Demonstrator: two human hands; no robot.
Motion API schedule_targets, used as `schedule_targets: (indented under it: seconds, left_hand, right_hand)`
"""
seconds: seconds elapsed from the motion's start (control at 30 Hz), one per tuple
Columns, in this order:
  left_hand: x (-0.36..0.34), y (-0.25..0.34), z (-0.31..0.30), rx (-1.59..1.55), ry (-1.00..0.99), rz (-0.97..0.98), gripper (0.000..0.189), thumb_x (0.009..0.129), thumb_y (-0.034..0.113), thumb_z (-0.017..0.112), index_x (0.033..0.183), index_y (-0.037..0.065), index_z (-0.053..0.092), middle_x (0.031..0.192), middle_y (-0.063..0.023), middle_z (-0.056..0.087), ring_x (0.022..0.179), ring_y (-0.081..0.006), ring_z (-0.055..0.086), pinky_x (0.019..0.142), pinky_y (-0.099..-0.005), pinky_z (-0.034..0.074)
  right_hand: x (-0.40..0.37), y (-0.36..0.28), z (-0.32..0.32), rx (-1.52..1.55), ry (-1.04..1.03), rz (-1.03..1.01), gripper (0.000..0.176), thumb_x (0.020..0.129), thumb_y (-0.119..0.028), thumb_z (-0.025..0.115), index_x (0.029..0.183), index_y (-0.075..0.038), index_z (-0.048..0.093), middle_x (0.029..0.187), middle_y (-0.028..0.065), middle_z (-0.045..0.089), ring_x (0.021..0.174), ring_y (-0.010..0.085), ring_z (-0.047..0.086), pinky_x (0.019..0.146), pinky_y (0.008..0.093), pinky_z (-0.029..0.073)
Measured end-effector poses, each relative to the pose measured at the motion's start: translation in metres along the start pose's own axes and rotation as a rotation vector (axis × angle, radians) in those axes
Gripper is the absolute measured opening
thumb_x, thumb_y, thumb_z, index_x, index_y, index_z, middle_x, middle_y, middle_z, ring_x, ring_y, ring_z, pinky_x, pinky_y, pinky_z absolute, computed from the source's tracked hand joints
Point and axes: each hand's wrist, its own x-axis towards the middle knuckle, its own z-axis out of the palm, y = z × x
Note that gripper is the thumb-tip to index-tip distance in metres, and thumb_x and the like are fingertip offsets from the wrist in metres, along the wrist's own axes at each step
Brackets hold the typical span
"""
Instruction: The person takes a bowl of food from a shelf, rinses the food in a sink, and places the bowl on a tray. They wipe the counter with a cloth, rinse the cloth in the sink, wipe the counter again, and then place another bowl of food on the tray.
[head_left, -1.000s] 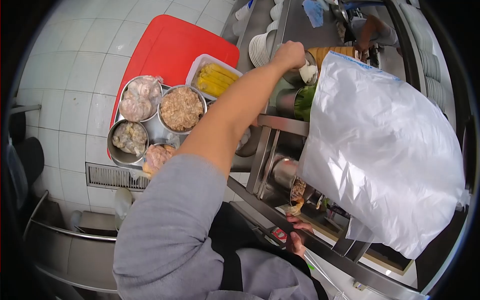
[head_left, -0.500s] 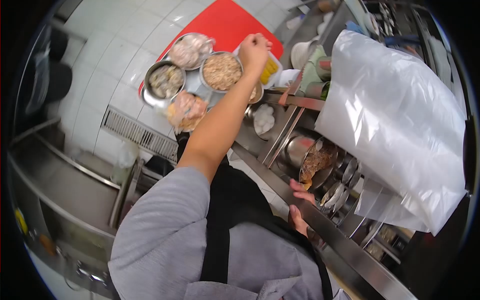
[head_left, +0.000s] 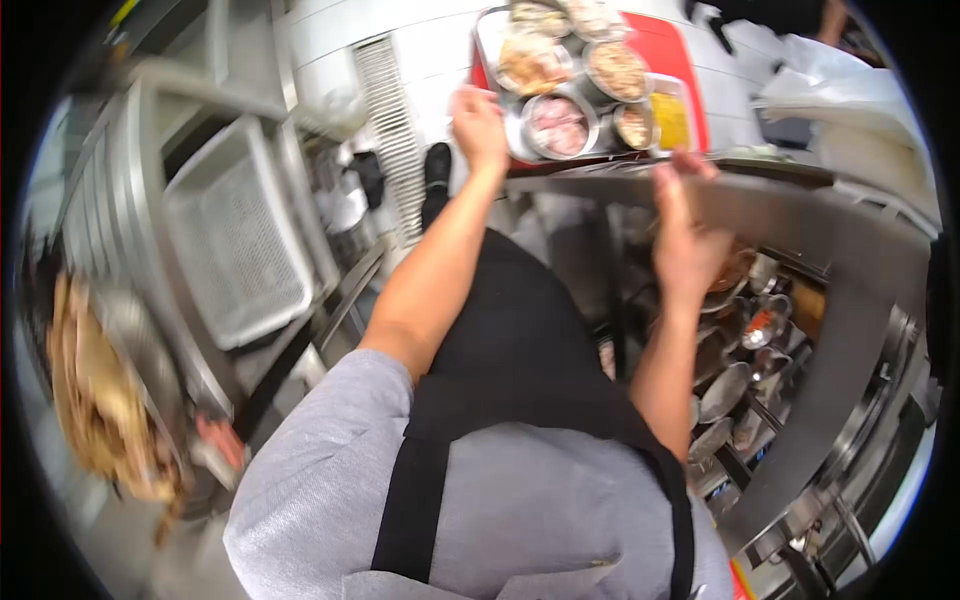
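Note:
My left hand (head_left: 480, 128) is stretched forward beside the left edge of the red tray or board (head_left: 692, 95). Motion smears its fingers, and nothing clear shows in them. Closest to it is a metal bowl of pinkish raw meat (head_left: 558, 126). Over the steel edge (head_left: 585, 188) of the counter reaches my right hand (head_left: 688, 240), blurred, its fingers extended and apart. A bowl of pale shredded food (head_left: 618, 70), a bowl of orange-tinted food (head_left: 535, 65) and a container of yellow food (head_left: 670, 118) stand on the red surface.
Several metal bowls and ladles (head_left: 725, 390) lie in the compartment at right. A white perforated basket (head_left: 240, 235) sits in the steel unit at left. Below it is what looks like a plucked bird (head_left: 105, 385). Another person's arm (head_left: 832, 20) shows at upper right.
The view has swung, so the bowls now appear higher and further right. My left hand has gone from above the bowls to beside them. My right hand has moved forward along the steel edge.

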Motion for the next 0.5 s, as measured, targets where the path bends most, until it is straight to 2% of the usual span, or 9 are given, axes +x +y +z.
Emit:
schedule_targets:
  seconds: [0.03, 0.1, 0.13, 0.2, 0.23, 0.3, 0.33, 0.4, 0.5]
  left_hand:
    - [-0.018, -0.015, -0.025, 0.018, -0.099, 0.041, 0.03, 0.101, 0.021, 0.047, 0.08, 0.005, 0.061, 0.065, -0.0061, 0.061, 0.059, -0.016, 0.058, 0.058, -0.0345, 0.046]
    - [-0.061, -0.008, -0.082, 0.085, -0.33, -0.017, 0.027, 0.099, 0.019, 0.05, 0.082, 0.003, 0.064, 0.065, -0.0063, 0.063, 0.061, -0.014, 0.061, 0.058, -0.0313, 0.047]
    - [-0.085, 0.01, -0.112, 0.119, -0.427, -0.055, 0.029, 0.1, 0.022, 0.049, 0.088, 0.003, 0.067, 0.069, -0.0025, 0.064, 0.063, -0.0083, 0.058, 0.06, -0.0266, 0.046]
    - [-0.13, 0.044, -0.175, 0.244, -0.524, -0.056, 0.033, 0.103, 0.027, 0.048, 0.089, 0.004, 0.067, 0.068, 0.0005, 0.061, 0.062, -0.0064, 0.055, 0.059, -0.0252, 0.044]
    - [-0.154, 0.055, -0.206, 0.251, -0.512, -0.062, 0.033, 0.104, 0.027, 0.049, 0.09, 0.002, 0.066, 0.068, 0.0001, 0.061, 0.062, -0.0061, 0.055, 0.058, -0.0253, 0.045]
    - [-0.201, 0.067, -0.268, 0.068, -0.314, -0.033, 0.022, 0.102, 0.017, 0.053, 0.095, 0.001, 0.066, 0.067, 0.0, 0.057, 0.062, -0.0054, 0.054, 0.058, -0.0227, 0.044]
    - [-0.222, 0.076, -0.298, 0.098, -0.16, 0.072, 0.021, 0.102, 0.015, 0.052, 0.095, 0.001, 0.065, 0.066, 0.0014, 0.054, 0.059, -0.005, 0.052, 0.057, -0.0215, 0.043]
    - [-0.255, 0.053, -0.362, 0.059, 0.157, 0.21, 0.025, 0.104, 0.019, 0.049, 0.092, 0.003, 0.063, 0.064, 0.0029, 0.051, 0.056, -0.0041, 0.047, 0.053, -0.0219, 0.04]
    - [-0.289, 0.049, -0.45, 0.207, 0.689, 0.195, 0.031, 0.105, 0.022, 0.047, 0.085, 0.003, 0.06, 0.063, 0.0037, 0.047, 0.055, -0.0038, 0.042, 0.052, -0.0224, 0.035]
  right_hand:
    - [-0.003, -0.007, 0.004, 0.098, 0.055, 0.02, 0.04, 0.087, -0.027, 0.077, 0.111, 0.003, 0.066, 0.102, 0.0096, 0.068, 0.091, 0.0169, 0.062, 0.084, 0.0327, 0.048]
    - [-0.001, 0.004, 0.003, 0.037, 0.045, -0.007, 0.045, 0.086, -0.034, 0.077, 0.109, 0.004, 0.069, 0.103, 0.0136, 0.071, 0.094, 0.019, 0.065, 0.087, 0.0341, 0.049]
    - [0.0, 0.011, 0.005, -0.014, 0.101, -0.094, 0.046, 0.086, -0.035, 0.076, 0.111, 0.004, 0.069, 0.103, 0.0156, 0.072, 0.095, 0.0207, 0.067, 0.088, 0.0345, 0.049]
    - [0.0, 0.014, 0.009, 0.003, 0.126, -0.111, 0.046, 0.086, -0.04, 0.075, 0.106, 0.002, 0.072, 0.102, 0.017, 0.073, 0.094, 0.0254, 0.069, 0.088, 0.037, 0.05]
    - [-0.004, 0.006, 0.005, -0.115, 0.109, -0.132, 0.041, 0.088, -0.032, 0.074, 0.105, 0.005, 0.071, 0.098, 0.0125, 0.073, 0.089, 0.0174, 0.065, 0.084, 0.0333, 0.05]
    - [0.006, 0.023, 0.004, -0.086, 0.079, -0.147, 0.046, 0.088, -0.037, 0.074, 0.101, 0.006, 0.071, 0.097, 0.0149, 0.073, 0.085, 0.0205, 0.066, 0.082, 0.0363, 0.05]
    - [0.016, 0.036, 0.004, -0.106, 0.068, -0.192, 0.051, 0.086, -0.041, 0.074, 0.102, 0.007, 0.07, 0.098, 0.0195, 0.073, 0.089, 0.0278, 0.069, 0.084, 0.0393, 0.051]
    - [0.016, 0.031, 0.006, -0.161, 0.108, -0.194, 0.051, 0.087, -0.039, 0.074, 0.104, 0.008, 0.069, 0.099, 0.0198, 0.073, 0.089, 0.0276, 0.069, 0.085, 0.039, 0.051]
    - [0.025, 0.041, 0.004, -0.166, 0.068, -0.185, 0.045, 0.087, -0.035, 0.074, 0.104, 0.007, 0.07, 0.098, 0.0175, 0.073, 0.088, 0.0244, 0.068, 0.084, 0.0376, 0.05]
